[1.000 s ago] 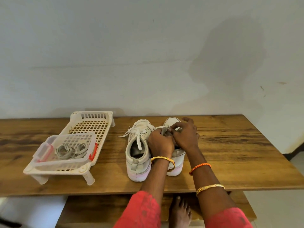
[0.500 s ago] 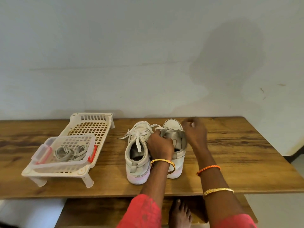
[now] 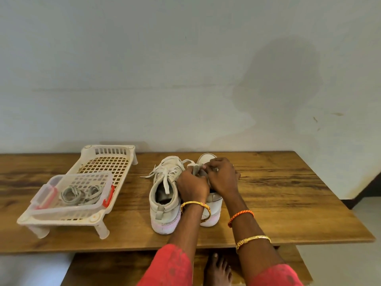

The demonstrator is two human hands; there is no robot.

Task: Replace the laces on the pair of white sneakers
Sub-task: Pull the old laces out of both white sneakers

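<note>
Two white sneakers stand side by side on the wooden table (image 3: 278, 195), heels toward me. The left sneaker (image 3: 162, 203) still has its white lace tied in a loose bow. My left hand (image 3: 191, 185) grips the tongue of the right sneaker (image 3: 211, 215), which is mostly hidden behind both hands. My right hand (image 3: 223, 176) is curled over the front of that shoe, fingers pinching at the tongue or lace there; the exact contact is hidden. Coiled grey-white laces (image 3: 80, 194) lie in a clear box.
A clear plastic box with red clips (image 3: 72, 205) sits on a white slotted plastic rack (image 3: 107, 162) at the table's left. A plain wall rises behind. A lower wooden shelf and a bare foot (image 3: 218, 271) show beneath the table's front edge.
My right hand had moved out to the shoe's right side half a second ago; it has come back onto the tongue beside my left hand. The left hand stayed put.
</note>
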